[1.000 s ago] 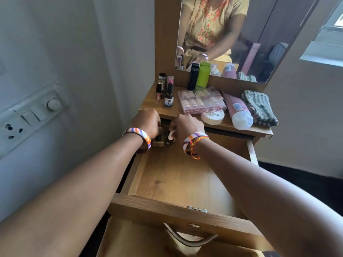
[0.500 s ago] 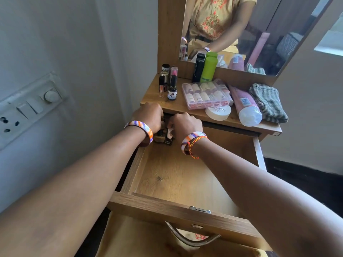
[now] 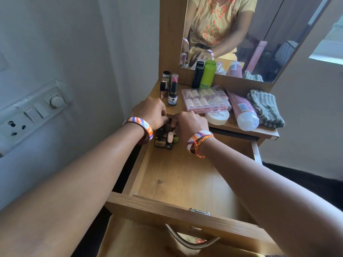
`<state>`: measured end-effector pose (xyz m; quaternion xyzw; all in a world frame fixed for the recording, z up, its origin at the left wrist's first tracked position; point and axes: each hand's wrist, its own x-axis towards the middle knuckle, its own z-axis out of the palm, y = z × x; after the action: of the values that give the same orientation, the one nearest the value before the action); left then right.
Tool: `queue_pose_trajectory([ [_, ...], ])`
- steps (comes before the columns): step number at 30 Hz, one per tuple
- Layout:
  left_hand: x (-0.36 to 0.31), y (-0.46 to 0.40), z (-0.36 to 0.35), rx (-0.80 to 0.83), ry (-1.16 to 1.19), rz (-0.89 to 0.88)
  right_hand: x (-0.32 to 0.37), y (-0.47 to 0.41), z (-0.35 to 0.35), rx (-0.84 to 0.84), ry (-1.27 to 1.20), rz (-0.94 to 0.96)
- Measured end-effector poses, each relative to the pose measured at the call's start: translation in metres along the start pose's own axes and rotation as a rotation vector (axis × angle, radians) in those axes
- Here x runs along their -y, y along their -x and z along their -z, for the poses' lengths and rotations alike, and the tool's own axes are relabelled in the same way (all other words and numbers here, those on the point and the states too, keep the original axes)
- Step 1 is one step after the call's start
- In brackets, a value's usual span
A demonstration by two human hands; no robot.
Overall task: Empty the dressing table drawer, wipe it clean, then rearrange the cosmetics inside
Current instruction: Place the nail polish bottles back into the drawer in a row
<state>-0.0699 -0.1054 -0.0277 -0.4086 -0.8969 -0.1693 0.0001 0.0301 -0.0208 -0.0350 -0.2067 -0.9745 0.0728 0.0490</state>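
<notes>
— Where were the hands?

— Both reached into the back left corner of the open drawer. The left hand had its fingers curled down over a cluster of small nail polish bottles standing upright there; whether it actually gripped one, I couldn't tell — the fingertips were hidden. The right hand was curled too, its fingertips at the bottle tops.

— And the other cosmetics?

— On the tabletop: lipsticks, a clear case of tubes, a white jar, a pink bottle lying on its side, beside a folded cloth.
</notes>
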Motion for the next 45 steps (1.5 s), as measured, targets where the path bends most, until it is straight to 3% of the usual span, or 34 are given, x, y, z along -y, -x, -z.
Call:
queue_pose_trajectory([
  [8,-0.015,-0.031,0.065,-0.266,0.171,-0.127,0.0,-0.022,0.067,-0.25,-0.006,-0.008],
  [13,-0.015,-0.063,0.095,-0.321,0.187,-0.122,-0.012,-0.053,0.1,-0.317,-0.022,-0.004],
  [17,-0.015,-0.089,0.103,-0.289,0.164,-0.1,-0.019,-0.081,0.112,-0.303,-0.012,0.037],
  [32,0.008,-0.152,0.053,0.081,0.051,-0.013,-0.022,-0.157,0.077,-0.059,0.077,0.173],
  [38,0.013,-0.156,0.046,0.049,0.093,0.003,-0.023,-0.16,0.073,-0.057,0.088,0.163],
  [45,0.011,-0.15,0.062,-0.127,0.14,0.016,-0.021,-0.156,0.09,-0.13,0.102,0.13],
])
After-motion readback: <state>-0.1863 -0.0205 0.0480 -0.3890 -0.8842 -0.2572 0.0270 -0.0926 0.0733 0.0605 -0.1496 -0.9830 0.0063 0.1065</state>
